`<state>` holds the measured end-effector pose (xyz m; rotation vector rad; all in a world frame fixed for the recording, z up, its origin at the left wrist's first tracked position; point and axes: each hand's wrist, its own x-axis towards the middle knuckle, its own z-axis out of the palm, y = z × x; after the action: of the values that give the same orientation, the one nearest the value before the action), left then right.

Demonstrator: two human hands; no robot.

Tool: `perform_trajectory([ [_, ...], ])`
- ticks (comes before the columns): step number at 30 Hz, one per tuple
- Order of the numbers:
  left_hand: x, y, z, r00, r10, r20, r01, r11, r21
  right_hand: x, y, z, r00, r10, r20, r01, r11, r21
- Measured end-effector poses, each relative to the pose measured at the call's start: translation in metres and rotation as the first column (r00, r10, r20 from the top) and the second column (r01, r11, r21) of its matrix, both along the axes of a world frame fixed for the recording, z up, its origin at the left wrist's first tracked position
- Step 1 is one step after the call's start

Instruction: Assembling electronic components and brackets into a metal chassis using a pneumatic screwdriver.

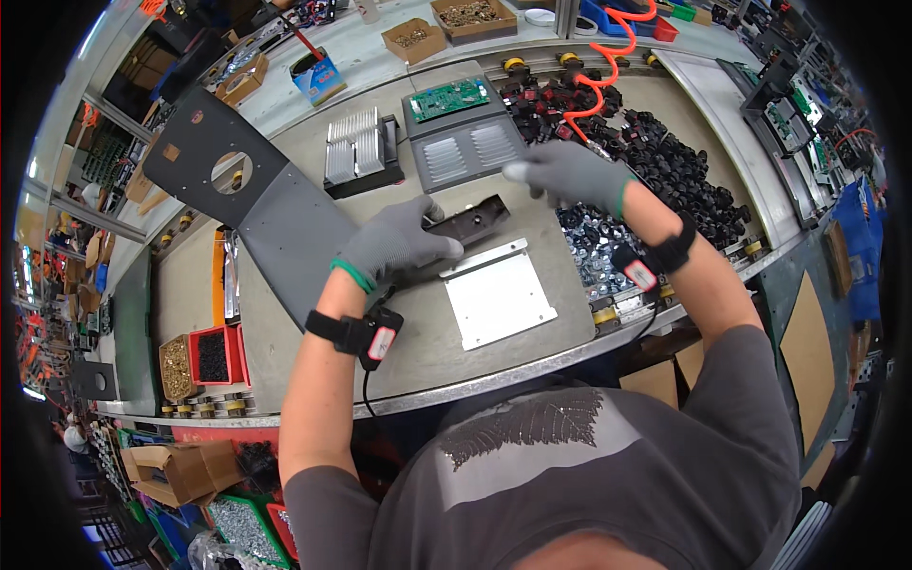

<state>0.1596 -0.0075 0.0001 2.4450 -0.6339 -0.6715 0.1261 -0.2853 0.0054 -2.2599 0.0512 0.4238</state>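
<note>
My left hand [404, 237], in a grey glove, is closed round a long dark channel-shaped bracket [470, 223] and keeps it tilted over the bench. Just below the bracket lies a flat silver metal plate [503, 296] with a raised strip along its upper edge. To the right, my right hand [579, 178], also gloved, hovers between a grey louvred panel [465, 152] and a heap of small black parts [655, 166]. Its fingers reach out leftward, somewhat apart, with nothing visible in them. A green circuit board [449, 100] rests on the panel's upper part.
A large bent dark grey panel [294, 228] with a round hole leans at left. Silver heat sinks [356, 147] stand behind my left hand. An orange coiled hose [608, 52] hangs down near my right hand. Shiny small metal parts [594, 252] and a red bin [214, 356] flank the work area.
</note>
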Motion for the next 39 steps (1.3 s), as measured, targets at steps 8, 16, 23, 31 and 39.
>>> perform_trajectory([
  [8, -0.002, 0.002, -0.005, 0.996, -0.084, -0.017, 0.083, 0.996, -0.032, -0.147, 0.026, -0.024, 0.909, 0.373, 0.184, -0.319, 0.91, -0.265],
  [16, -0.02, -0.001, -0.013, 0.967, -0.112, 0.228, 0.096, 0.992, 0.077, -0.164, 0.021, -0.074, 0.831, 0.35, 0.432, -0.247, 0.929, -0.277],
  [23, -0.017, 0.01, -0.005, 0.987, -0.038, 0.155, 0.048, 0.997, -0.057, -0.19, -0.014, -0.054, 0.853, 0.296, 0.429, -0.229, 0.952, -0.203],
  [31, -0.021, -0.008, -0.01, 0.961, -0.107, 0.253, 0.065, 0.983, 0.169, -0.202, -0.031, -0.047, 0.876, 0.147, 0.46, -0.075, 0.983, -0.17],
  [39, -0.002, -0.032, -0.012, 0.946, 0.04, 0.322, -0.063, 0.996, 0.059, -0.21, -0.043, -0.042, 0.855, -0.02, 0.519, 0.123, 0.979, -0.165],
])
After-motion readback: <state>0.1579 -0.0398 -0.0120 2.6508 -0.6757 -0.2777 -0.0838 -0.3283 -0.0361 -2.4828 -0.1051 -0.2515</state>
